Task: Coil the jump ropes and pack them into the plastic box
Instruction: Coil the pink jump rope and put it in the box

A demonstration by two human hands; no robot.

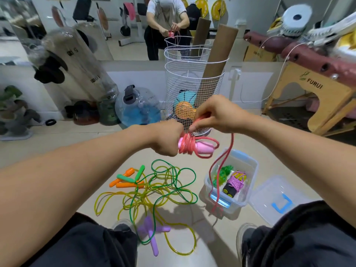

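My left hand (167,140) grips the pink handles (204,148) of a red jump rope, with several turns of red cord (187,145) wound round them. My right hand (212,114) pinches the red cord just above the bundle. The loose end of the red rope (221,166) hangs down into the clear plastic box (250,189) on the floor. Inside the box lie a coiled green rope (223,173) and a purple rope wound on black handles (236,183). Green and yellow ropes (154,191) lie tangled on the floor with orange and green handles (128,178) and purple handles (152,234).
The box lid (277,201) lies on the floor to the right of the box. A white wire basket (192,89) with cardboard tubes stands behind my hands. A wooden bench (316,93) is at the right, bags and a water jug (137,106) at the left wall.
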